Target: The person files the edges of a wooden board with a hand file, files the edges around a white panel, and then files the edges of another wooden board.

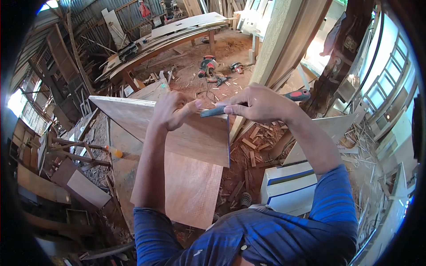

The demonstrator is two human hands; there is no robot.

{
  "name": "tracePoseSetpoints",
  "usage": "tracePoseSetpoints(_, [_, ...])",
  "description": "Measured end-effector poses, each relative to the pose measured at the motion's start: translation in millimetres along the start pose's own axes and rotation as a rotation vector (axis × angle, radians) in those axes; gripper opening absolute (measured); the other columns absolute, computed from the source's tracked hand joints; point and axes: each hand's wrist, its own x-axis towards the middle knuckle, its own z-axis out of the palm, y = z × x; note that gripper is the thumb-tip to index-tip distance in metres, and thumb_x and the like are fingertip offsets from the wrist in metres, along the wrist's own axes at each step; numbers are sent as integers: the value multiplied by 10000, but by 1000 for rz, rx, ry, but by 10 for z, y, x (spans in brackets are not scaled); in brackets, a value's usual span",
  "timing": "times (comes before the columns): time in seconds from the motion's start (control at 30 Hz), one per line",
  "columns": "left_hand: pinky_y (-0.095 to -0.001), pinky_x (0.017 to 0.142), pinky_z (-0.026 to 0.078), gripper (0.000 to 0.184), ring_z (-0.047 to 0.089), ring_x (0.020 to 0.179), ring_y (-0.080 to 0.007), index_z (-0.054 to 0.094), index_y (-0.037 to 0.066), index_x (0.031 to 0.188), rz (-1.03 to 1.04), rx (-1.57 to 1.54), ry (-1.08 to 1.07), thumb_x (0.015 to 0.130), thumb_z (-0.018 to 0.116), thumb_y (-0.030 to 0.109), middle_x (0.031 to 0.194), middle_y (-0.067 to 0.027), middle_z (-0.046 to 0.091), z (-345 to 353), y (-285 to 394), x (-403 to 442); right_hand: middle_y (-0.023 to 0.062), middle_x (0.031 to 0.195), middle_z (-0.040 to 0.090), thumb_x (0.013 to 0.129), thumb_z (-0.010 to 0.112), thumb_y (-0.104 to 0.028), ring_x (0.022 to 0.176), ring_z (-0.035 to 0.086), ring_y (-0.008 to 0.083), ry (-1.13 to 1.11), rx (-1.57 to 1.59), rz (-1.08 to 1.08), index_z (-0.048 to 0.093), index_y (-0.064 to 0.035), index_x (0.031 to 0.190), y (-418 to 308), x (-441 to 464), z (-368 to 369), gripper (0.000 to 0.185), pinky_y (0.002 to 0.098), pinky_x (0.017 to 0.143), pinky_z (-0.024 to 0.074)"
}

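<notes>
A plywood board [195,138] stands on edge in front of me, its top edge running from the left to below my hands. My left hand [175,109] is closed over that top edge, with the thumb pointing right. In my right hand [257,104] is a dark grey block [214,111], pinched between thumb and fingers and lying along the board's edge near its right corner. A tool with a red and black handle [297,95] shows just behind my right wrist; whether it touches the hand cannot be made out.
A flat wooden sheet [195,190] lies below the board. White boxes with blue edges [290,188] stand at the lower right. Red power tools [207,66] and wood scraps lie on the floor, near a long workbench [177,37]. A wooden post [279,44] rises beyond my right hand.
</notes>
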Motion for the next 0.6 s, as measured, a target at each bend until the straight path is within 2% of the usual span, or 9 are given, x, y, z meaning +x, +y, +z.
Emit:
tracePoseSetpoints(0.07, [-489,652,447,742,612,656,-379,781,-4,835,-16,-38,27,930,592,707,627,-205,572,8,-25,-38,140,741,715,1080,712,-352,628,605,198,-50,-49,3,813,-203,1344,-72,5,-70,319,383,645,499])
tracePoseSetpoints(0.17, [-486,653,434,742,592,646,-372,741,-40,787,-49,8,24,945,587,669,624,-215,548,-26,-59,-85,195,795,729,1081,690,-354,689,655,327,-98,35,125,827,-157,1294,-155,-234,-216,321,467,718,518])
tracePoseSetpoints(0.2, [-489,654,434,743,592,646,-375,737,-43,780,-63,39,10,950,583,664,626,-219,548,-26,-65,-101,196,822,733,1083,688,-359,726,665,320,1,120,9,822,-156,1304,-129,-215,-99,329,455,734,522])
tracePoseSetpoints(0.3, [-492,655,433,752,594,644,-375,719,-51,757,0,-14,27,951,581,662,625,-221,541,-48,91,-111,185,917,787,1076,699,-386,781,701,264,-47,-28,96,805,-195,1360,-210,-87,-49,359,417,761,534])
tracePoseSetpoints(0.4, [-497,651,425,747,585,636,-371,712,-49,747,1,-32,49,955,580,656,613,-216,527,-1,8,-84,180,927,794,1075,698,-391,776,698,265,-67,-61,54,808,-205,1358,-177,-70,-104,356,412,767,537])
tracePoseSetpoints(0.5, [-499,646,414,742,568,629,-371,712,-51,741,-60,-21,58,953,580,648,604,-214,510,-33,36,-123,193,882,767,1081,687,-370,748,673,315,-113,60,102,813,-175,1325,-103,-233,-194,338,438,746,530])
tracePoseSetpoints(0.53, [-500,647,413,741,566,632,-371,704,-54,738,-49,-13,60,952,581,645,604,-215,509,-23,23,-111,198,847,750,1084,684,-360,721,650,329,-101,9,107,812,-173,1326,-161,-206,-176,331,446,734,523])
tracePoseSetpoints(0.6, [-502,650,412,739,563,637,-372,688,-58,730,-13,9,36,951,584,639,604,-218,508,27,17,-64,194,853,760,1083,690,-367,721,659,304,-44,5,73,811,-192,1338,-144,-69,-35,333,435,735,523])
